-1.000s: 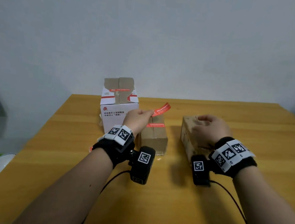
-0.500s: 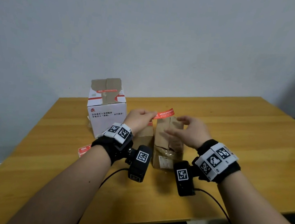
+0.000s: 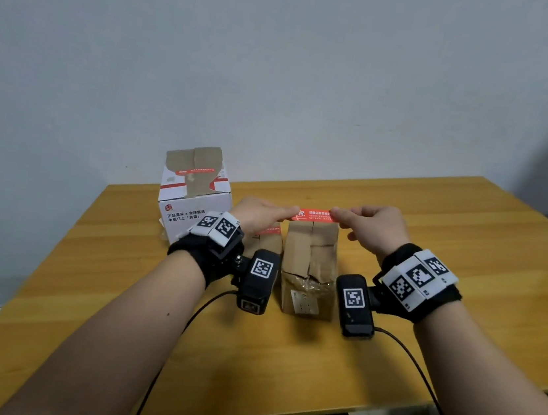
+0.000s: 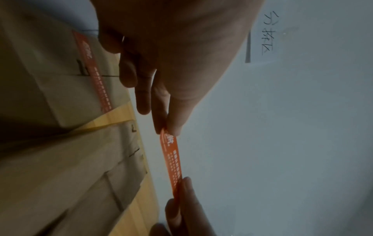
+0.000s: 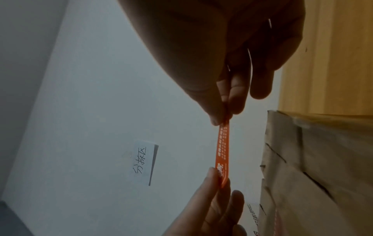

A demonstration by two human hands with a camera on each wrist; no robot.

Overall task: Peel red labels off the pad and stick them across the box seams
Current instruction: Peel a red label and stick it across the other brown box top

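Note:
A red label (image 3: 314, 215) is stretched level between my two hands, just above the far top edge of a brown cardboard box (image 3: 309, 263) that stands in front of me. My left hand (image 3: 261, 211) pinches its left end between thumb and forefinger; my right hand (image 3: 370, 224) pinches its right end. In the left wrist view the label (image 4: 171, 161) hangs in the air beside the box top (image 4: 70, 167), not touching it. The right wrist view shows the same label (image 5: 223, 153) held off the box (image 5: 315, 167). A second brown box (image 3: 266, 241) behind my left hand carries a red label (image 4: 95, 71).
A white box (image 3: 194, 197) with a red label across its brown top flaps stands at the back left of the wooden table (image 3: 465, 265). A paper note (image 5: 144, 161) is stuck on the wall behind. Cables run from both wrist cameras toward the table's near edge.
My right hand drew the brown box leftward to the middle, let it go and took the label's free end. The label, earlier held aslant by my left hand alone, now spans both hands.

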